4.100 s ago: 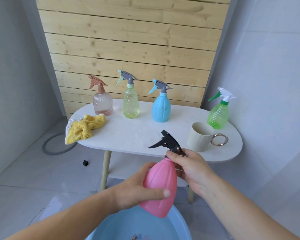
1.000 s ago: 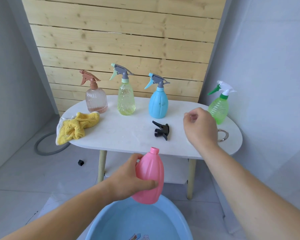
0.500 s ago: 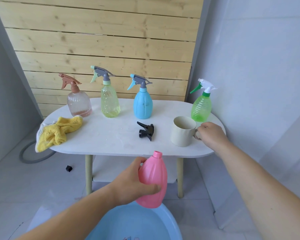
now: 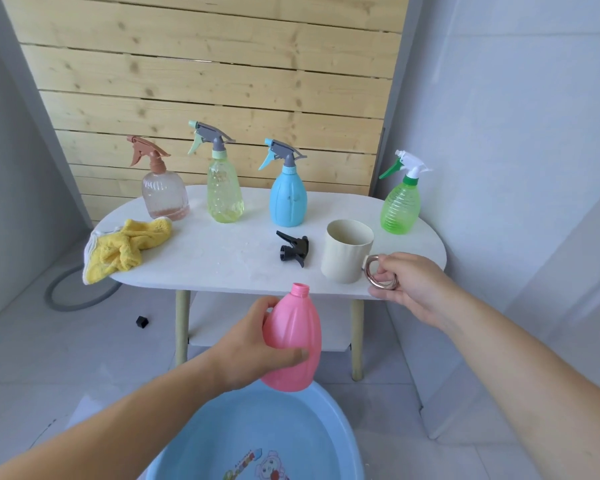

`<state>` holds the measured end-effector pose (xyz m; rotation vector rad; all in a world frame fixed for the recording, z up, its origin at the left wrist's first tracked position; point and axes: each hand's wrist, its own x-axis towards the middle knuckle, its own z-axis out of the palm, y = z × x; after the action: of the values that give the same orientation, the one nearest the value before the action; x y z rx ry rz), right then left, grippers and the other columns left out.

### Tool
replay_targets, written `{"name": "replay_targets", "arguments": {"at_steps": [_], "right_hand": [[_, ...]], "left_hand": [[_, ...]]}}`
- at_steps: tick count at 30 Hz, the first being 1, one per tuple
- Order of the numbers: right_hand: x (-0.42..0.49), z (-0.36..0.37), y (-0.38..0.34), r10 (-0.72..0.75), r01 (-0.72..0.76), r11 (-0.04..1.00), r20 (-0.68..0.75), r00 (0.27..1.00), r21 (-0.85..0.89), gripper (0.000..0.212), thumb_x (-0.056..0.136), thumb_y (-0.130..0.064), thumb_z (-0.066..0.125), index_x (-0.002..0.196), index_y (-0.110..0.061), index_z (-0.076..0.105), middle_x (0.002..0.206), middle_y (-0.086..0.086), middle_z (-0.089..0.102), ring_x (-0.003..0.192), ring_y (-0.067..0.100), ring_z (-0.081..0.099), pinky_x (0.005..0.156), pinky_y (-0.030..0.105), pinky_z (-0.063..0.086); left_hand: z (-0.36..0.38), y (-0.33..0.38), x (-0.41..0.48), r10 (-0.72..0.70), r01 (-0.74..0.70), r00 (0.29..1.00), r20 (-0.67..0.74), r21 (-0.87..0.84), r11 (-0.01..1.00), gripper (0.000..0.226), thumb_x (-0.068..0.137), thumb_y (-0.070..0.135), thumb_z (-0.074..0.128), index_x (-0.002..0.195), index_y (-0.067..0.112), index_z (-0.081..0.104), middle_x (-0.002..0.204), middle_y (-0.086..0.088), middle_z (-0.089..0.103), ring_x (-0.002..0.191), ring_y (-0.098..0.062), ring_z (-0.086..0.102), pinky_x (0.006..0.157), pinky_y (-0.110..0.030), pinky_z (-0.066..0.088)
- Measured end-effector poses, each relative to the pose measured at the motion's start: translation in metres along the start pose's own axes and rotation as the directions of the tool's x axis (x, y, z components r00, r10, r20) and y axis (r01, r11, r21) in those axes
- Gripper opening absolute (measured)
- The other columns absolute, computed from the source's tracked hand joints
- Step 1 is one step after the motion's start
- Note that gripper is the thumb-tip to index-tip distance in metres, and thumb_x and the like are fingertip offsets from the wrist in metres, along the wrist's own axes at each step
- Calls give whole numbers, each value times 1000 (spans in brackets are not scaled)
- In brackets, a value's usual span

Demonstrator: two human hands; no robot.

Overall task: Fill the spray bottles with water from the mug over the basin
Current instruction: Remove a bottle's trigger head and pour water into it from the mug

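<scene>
The black trigger head [image 4: 293,251], which a few seconds ago was being unscrewed from the pink bottle [image 4: 291,341], is now laid on the white worktop [image 4: 222,261] between the blue bottle [image 4: 288,199] and the cream mug [image 4: 347,251]. The pink bottle's neck is thereby left open. The bottle is held upright above the blue basin [image 4: 257,441], the left hand [image 4: 253,351] wrapped around its body in a closed grip.

The right hand [image 4: 406,285], seen a second ago hovering over the worktop with nothing in it, has been brought to the mug's metal ring handle [image 4: 378,271]; its grip is closed on the ring, while the mug is not yet lifted from the worktop.

Preparation is judged complete. The lift and the pour into the narrow neck are what remain, and spillage is likely to be caught by the basin. Whether water is in the mug cannot be told.
</scene>
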<state>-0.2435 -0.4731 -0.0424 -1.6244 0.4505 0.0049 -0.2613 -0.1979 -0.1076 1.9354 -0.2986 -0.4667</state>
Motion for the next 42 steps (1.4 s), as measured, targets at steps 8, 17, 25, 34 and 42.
{"name": "replay_targets", "arguments": {"at_steps": [8, 17, 25, 34, 42], "right_hand": [[-65, 42, 37, 35, -70, 990, 268, 963, 120, 36, 99, -16, 57, 65, -6, 64, 74, 10, 51, 83, 26, 58, 94, 46, 55], [-61, 87, 173, 392, -365, 920, 370, 842, -142, 24, 98, -15, 58, 80, -2, 68, 78, 11, 53, 77, 18, 57, 95, 41, 55], [-47, 107, 252, 285, -12, 697, 262, 922, -717, 47, 95, -32, 58, 51, -21, 44, 54, -5, 35, 52, 15, 31, 52, 28, 26], [-36, 117, 292, 180, 302, 453, 418, 890, -839, 49, 98, -24, 48, 52, -15, 32, 56, -1, 38, 55, 19, 37, 46, 26, 22], [-23, 112, 303, 188, 291, 383, 382, 905, -877, 51, 98, -29, 51, 49, -19, 38, 76, 2, 50, 69, 24, 48, 52, 29, 27]], "left_hand": [[-19, -30, -49, -6, 7, 998, 70, -16, 1000, 77, 70, 26, 89, 133, 38, 46, 123, 6, 63, 104, -1, 65, 84, -27, 60], [6, -138, -90, -287, 289, 957, 32, -57, 956, 88, 49, 44, 90, 128, 41, 51, 118, 5, 68, 104, -12, 69, 88, -37, 61], [46, -209, -108, -445, 440, 896, 10, -160, 883, 91, 55, 30, 90, 135, 32, 45, 116, -1, 66, 99, -19, 70, 71, -31, 60], [49, -235, -104, -450, 445, 893, -15, -118, 888, 87, 55, 30, 86, 133, 32, 47, 115, 5, 66, 98, -10, 68, 73, -25, 59], [49, -242, -101, -455, 449, 890, -25, -120, 885, 78, 66, 18, 89, 130, 37, 48, 114, 5, 64, 99, -12, 67, 70, -23, 58]]}}
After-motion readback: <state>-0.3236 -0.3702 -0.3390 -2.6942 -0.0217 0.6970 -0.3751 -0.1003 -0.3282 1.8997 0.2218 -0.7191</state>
